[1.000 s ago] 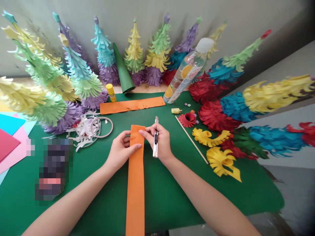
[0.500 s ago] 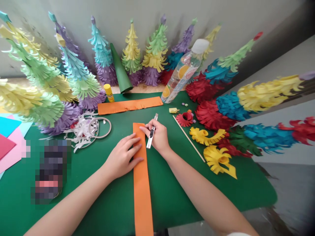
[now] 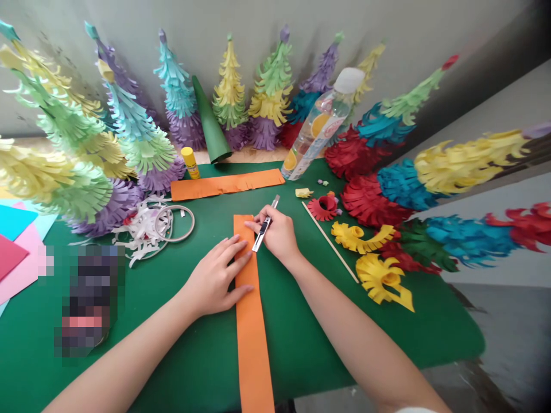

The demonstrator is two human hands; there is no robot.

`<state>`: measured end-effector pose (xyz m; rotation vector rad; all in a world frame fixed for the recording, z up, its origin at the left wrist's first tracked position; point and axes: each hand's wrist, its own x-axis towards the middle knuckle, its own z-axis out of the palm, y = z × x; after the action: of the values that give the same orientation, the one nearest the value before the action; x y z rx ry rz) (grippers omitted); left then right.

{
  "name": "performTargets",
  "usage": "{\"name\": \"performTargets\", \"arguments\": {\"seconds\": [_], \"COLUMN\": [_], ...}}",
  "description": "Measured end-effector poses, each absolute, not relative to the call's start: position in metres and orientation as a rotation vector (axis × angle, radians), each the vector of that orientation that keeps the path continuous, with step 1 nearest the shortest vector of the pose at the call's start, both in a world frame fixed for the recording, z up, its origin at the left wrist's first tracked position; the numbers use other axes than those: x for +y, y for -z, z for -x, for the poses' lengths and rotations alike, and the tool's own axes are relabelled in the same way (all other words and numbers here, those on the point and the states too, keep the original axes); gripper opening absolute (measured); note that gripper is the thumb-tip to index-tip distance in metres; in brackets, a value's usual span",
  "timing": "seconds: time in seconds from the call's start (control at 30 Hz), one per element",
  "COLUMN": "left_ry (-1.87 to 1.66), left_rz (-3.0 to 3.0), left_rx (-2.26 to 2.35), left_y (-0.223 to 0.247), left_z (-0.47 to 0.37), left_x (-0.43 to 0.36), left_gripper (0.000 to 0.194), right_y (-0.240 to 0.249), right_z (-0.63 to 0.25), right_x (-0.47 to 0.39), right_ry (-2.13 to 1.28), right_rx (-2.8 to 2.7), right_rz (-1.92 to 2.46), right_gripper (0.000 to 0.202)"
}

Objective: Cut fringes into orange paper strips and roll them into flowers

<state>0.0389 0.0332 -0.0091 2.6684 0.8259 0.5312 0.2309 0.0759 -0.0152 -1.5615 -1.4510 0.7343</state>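
Observation:
A long orange paper strip [image 3: 252,338] lies lengthwise in front of me, running off the bottom of the view. My left hand [image 3: 217,275] rests flat on it from the left, fingers spread and pressing the paper. In my right hand [image 3: 278,232] is a utility knife [image 3: 266,225] with a silver body and black slider, its lower end over the strip's right edge. Whether that end touches the paper I cannot tell. The right thumb and fingertips are at the strip's upper end. Beyond both hands lies another orange strip [image 3: 228,183] with small cuts along its lower edge.
Fringed paper trees [image 3: 271,86] line the back and sides of the green table [image 3: 185,367]. A bottle [image 3: 318,126], a glue stick [image 3: 190,163] and a green cone [image 3: 210,123] stand behind. Tape ring [image 3: 192,223] and white scraps lie left; a stick [image 3: 330,242] and yellow curls [image 3: 381,278] right.
The knife's lower end has moved slightly up and left, from beside the strip onto its edge. The strip's near end has swung a little right. My left hand has shifted slightly with it.

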Motion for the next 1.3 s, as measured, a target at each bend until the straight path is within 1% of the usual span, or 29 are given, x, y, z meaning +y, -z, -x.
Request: {"name": "performTargets", "arguments": {"seconds": [0.43, 0.63, 0.87, 1.17, 1.3], "left_ry": [-0.459, -0.382, -0.354, -0.369, -0.381], "left_rz": [-2.645, -2.699, -2.719, -2.670, -2.692], "left_rx": [0.850, 0.843, 0.861, 0.873, 0.840], "left_y": [0.0093, 0.0065, 0.0065, 0.0072, 0.0082], "left_z": [-0.0388, -0.0394, -0.0402, -0.0402, -0.0387], "left_x": [0.0322, 0.0310, 0.0296, 0.0321, 0.0355], "left_gripper": [0.059, 0.061, 0.062, 0.065, 0.066], "right_y": [0.0149, 0.0157, 0.0164, 0.0160, 0.0190], "right_z": [-0.2344, -0.2332, -0.2315, -0.2350, -0.2376], "right_x": [0.0777, 0.0763, 0.0756, 0.0776, 0.0804], "right_ry": [-0.721, -0.691, -0.545, -0.356, -0.321], "right_rx": [-1.485, -1.531, -1.673, -1.836, -1.894], "right_rz": [1.565, 1.552, 1.631, 1.555, 1.618], "right_gripper": [0.039, 0.036, 0.030, 0.026, 0.024]}}
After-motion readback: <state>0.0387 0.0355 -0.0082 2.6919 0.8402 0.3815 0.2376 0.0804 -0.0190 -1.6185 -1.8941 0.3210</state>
